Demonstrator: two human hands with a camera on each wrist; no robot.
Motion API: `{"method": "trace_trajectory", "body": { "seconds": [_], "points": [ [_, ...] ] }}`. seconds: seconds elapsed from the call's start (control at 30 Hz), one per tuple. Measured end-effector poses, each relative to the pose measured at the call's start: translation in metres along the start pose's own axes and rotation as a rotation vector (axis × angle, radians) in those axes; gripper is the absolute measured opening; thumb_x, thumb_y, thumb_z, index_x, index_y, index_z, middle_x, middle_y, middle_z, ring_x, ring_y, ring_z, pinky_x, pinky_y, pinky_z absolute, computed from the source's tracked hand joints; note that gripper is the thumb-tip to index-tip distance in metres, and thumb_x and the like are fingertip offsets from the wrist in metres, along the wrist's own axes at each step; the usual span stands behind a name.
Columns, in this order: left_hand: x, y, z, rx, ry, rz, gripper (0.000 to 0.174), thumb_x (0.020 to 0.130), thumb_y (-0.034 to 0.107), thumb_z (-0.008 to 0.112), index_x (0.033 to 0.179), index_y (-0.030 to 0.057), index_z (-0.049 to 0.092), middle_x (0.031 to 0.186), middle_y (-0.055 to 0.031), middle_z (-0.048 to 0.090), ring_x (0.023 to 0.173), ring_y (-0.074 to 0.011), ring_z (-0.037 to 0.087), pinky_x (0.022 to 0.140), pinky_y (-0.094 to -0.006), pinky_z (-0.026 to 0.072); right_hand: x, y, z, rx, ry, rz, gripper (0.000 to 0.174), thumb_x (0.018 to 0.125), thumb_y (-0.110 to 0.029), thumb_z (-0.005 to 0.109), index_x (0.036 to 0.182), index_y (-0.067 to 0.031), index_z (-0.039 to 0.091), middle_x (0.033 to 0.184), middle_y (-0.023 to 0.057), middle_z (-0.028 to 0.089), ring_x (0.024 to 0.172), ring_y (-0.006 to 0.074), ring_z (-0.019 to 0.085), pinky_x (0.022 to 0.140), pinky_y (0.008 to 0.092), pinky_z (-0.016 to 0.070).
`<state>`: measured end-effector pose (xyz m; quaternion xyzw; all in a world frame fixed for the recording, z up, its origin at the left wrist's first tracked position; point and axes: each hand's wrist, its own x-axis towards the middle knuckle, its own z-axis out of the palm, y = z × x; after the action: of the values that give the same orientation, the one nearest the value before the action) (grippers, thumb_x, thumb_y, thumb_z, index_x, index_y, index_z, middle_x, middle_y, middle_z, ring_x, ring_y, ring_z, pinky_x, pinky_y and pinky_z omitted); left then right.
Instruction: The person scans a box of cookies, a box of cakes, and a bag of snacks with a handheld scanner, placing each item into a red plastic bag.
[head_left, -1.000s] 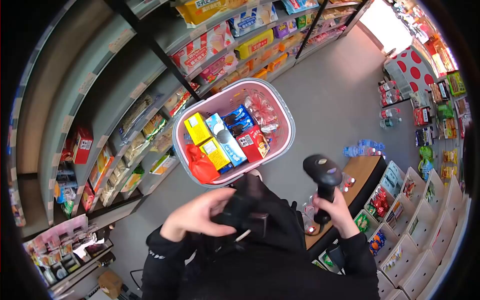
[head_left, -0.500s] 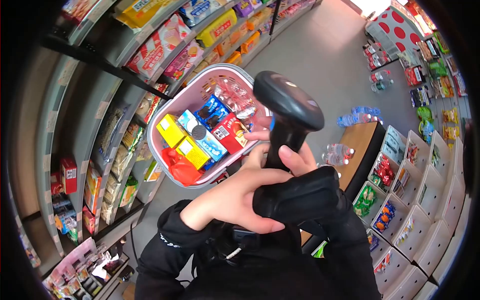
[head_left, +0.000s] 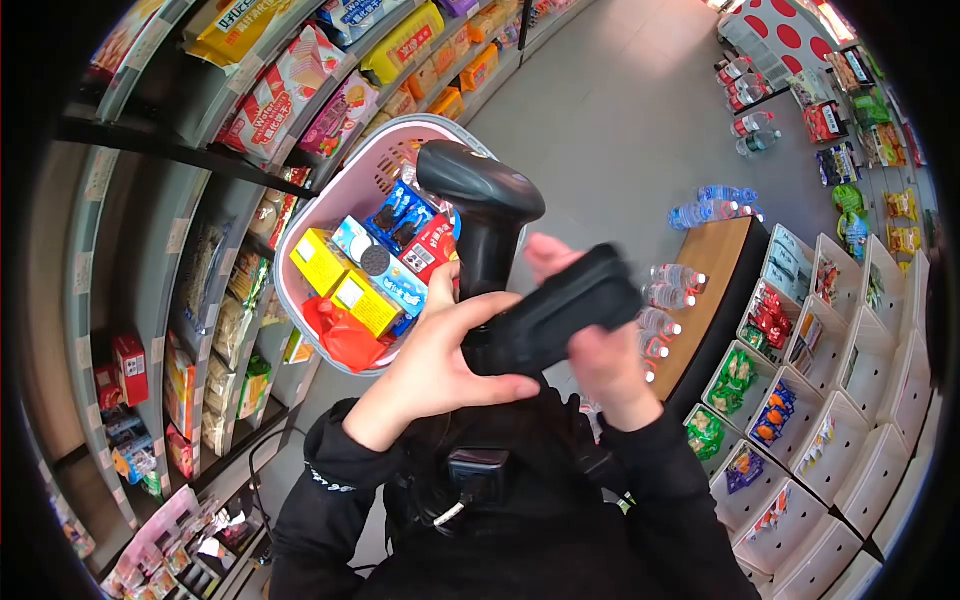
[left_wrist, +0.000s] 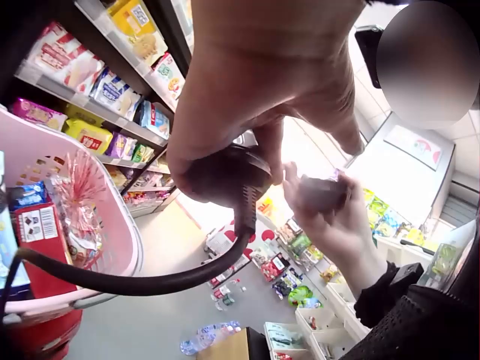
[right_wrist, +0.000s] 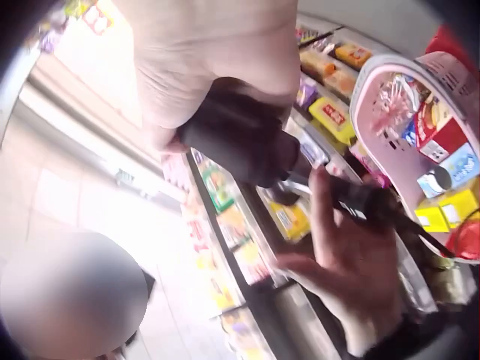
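Observation:
In the head view my left hand [head_left: 425, 355] holds a black handheld barcode scanner [head_left: 480, 190], with its head upright above the fingers. My left thumb and index finger also lie at one end of a black oblong piece [head_left: 570, 310]. My right hand [head_left: 615, 370], blurred, is at the other end. The left wrist view shows the right fingers curled round this dark piece [left_wrist: 322, 193]; a thick black cable [left_wrist: 150, 283] runs from the scanner's handle end. Beyond the scanner is a pink basket [head_left: 375, 175] with yellow boxes [head_left: 318, 262], a red box [head_left: 430, 248] and a red bag [head_left: 345, 332].
Shelves of packaged snacks [head_left: 285, 95] stand along the left. To the right, bottles line a wooden ledge [head_left: 715, 280] beside tilted white bins [head_left: 795, 450] of small packets. Grey floor [head_left: 600, 130] lies ahead, with bottles [head_left: 755, 125] standing near the far display.
The right hand has come off the scanner's handle and moved to the black oblong piece. The scanner has passed to my left hand and shifted left, in front of the basket.

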<state>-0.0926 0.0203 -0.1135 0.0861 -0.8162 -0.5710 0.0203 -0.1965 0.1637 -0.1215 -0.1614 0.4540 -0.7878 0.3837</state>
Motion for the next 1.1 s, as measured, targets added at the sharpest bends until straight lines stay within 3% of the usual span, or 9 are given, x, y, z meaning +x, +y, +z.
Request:
{"method": "trace_trajectory", "body": {
  "seconds": [0.13, 0.2, 0.27, 0.37, 0.47, 0.63, 0.83, 0.9, 1.1],
  "points": [
    [-0.010, -0.006, -0.012, -0.017, -0.059, -0.022, 0.042, 0.063, 0.019, 0.072, 0.103, 0.0125, 0.059, 0.114, -0.0121, 0.042, 0.113, -0.0283, 0.032, 0.096, -0.0366, 0.0266, -0.010, -0.012, -0.069, 0.168, 0.144, 0.058, 0.044, 0.069, -0.023, 0.060, 0.103, -0.0019, 0.042, 0.087, 0.0103, 0.053, 0.076, 0.0192, 0.055, 0.070, 0.0346, 0.0468],
    [-0.023, -0.018, -0.015, -0.027, -0.021, -0.060, 0.027, 0.075, 0.005, 0.059, 0.100, 0.0123, 0.062, 0.114, -0.0108, 0.048, 0.110, -0.0255, 0.037, 0.095, -0.0350, 0.0275, -0.032, 0.032, -0.120, -0.376, 0.156, 0.508, 0.046, 0.066, -0.015, 0.056, 0.108, -0.0035, 0.040, 0.084, 0.0074, 0.052, 0.062, 0.0135, 0.052, 0.056, 0.0303, 0.0449],
    [-0.034, -0.019, -0.022, -0.045, -0.046, -0.081, 0.033, 0.077, 0.004, 0.055, 0.110, 0.0102, 0.056, 0.115, -0.0116, 0.048, 0.109, -0.0251, 0.039, 0.095, -0.0337, 0.0278, -0.068, 0.078, -0.139, -0.643, -0.050, 0.932, 0.053, 0.071, -0.016, 0.052, 0.120, -0.0051, 0.036, 0.102, 0.0095, 0.049, 0.073, 0.0155, 0.055, 0.065, 0.0268, 0.0453],
    [-0.056, -0.024, -0.027, -0.185, -0.020, -0.170, 0.044, 0.078, 0.004, 0.055, 0.121, 0.0063, 0.044, 0.120, -0.0113, 0.045, 0.110, -0.0231, 0.040, 0.094, -0.0324, 0.0283, -0.160, 0.192, -0.207, -0.603, -0.076, 0.853, 0.049, 0.078, -0.020, 0.053, 0.121, -0.0036, 0.039, 0.107, 0.0083, 0.052, 0.096, 0.0145, 0.049, 0.079, 0.0270, 0.0429],
    [-0.074, -0.028, -0.028, -0.393, 0.063, -0.267, 0.056, 0.079, 0.004, 0.055, 0.130, 0.0037, 0.030, 0.123, -0.0102, 0.041, 0.111, -0.0196, 0.039, 0.092, -0.0304, 0.0311, -0.129, 0.112, -0.137, -0.187, 0.082, 1.192, 0.044, 0.081, -0.019, 0.052, 0.120, -0.0020, 0.041, 0.114, 0.0080, 0.050, 0.100, 0.0134, 0.048, 0.085, 0.0261, 0.0386],
    [-0.101, -0.033, -0.032, -0.603, 0.198, -0.297, 0.066, 0.080, 0.003, 0.054, 0.135, 0.0052, 0.017, 0.120, -0.0083, 0.041, 0.095, -0.0141, 0.048, 0.081, -0.0264, 0.0399, -0.106, -0.007, -0.076, -0.612, -0.648, 1.094, 0.063, 0.074, -0.020, 0.062, 0.126, -0.0018, 0.033, 0.123, 0.0100, 0.044, 0.109, 0.0141, 0.040, 0.093, 0.0273, 0.0312],
    [-0.121, -0.036, -0.043, -0.695, 0.385, -0.256, 0.069, 0.080, 0.001, 0.053, 0.136, 0.0059, 0.013, 0.114, -0.0063, 0.043, 0.087, -0.0131, 0.050, 0.080, -0.0273, 0.0403, -0.081, -0.004, -0.053, -0.730, -0.719, 0.974, 0.054, 0.076, -0.028, 0.057, 0.121, -0.0019, 0.042, 0.121, 0.0122, 0.048, 0.108, 0.0177, 0.045, 0.089, 0.0303, 0.0355],
    [-0.131, -0.042, -0.051, -0.687, 0.402, -0.297, 0.069, 0.080, -0.001, 0.052, 0.136, 0.0064, 0.012, 0.117, -0.0067, 0.042, 0.089, -0.0131, 0.050, 0.080, -0.0279, 0.0414, -0.078, 0.010, -0.086, -0.734, -0.725, 1.349, 0.053, 0.074, -0.035, 0.057, 0.115, -0.0013, 0.048, 0.114, 0.0126, 0.053, 0.103, 0.0180, 0.049, 0.087, 0.0302, 0.0370],
    [-0.146, -0.062, -0.076, -0.672, 0.482, -0.311, 0.074, 0.076, 0.000, 0.052, 0.137, 0.0093, 0.009, 0.107, -0.0113, 0.046, 0.085, -0.0178, 0.053, 0.076, -0.0302, 0.0422, -0.024, 0.037, -0.079, -0.937, -1.209, 1.579, 0.042, 0.071, -0.024, 0.053, 0.105, -0.0003, 0.053, 0.098, 0.0121, 0.058, 0.089, 0.0199, 0.055, 0.074, 0.0305, 0.0426]
  ]
}}
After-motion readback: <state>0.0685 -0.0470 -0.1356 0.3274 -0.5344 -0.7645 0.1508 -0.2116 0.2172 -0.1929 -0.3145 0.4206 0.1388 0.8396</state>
